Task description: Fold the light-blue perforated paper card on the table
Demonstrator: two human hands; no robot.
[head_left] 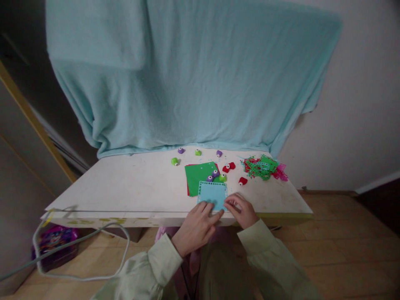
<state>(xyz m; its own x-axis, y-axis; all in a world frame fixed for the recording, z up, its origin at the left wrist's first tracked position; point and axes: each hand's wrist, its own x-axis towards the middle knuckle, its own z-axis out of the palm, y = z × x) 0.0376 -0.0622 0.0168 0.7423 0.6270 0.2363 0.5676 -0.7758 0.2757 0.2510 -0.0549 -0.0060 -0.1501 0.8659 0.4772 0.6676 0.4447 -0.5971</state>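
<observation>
I have both hands at the table's near edge, on a light blue sheet with a punched border. My left hand lies flat, fingers together pressing its near corner, seemingly to keep it from sliding; my right hand curls at its right edge, fingertips pinching the paper. Green sheets lie just behind, small punches on them. Paper scraps are heaped toward the far right corner.
</observation>
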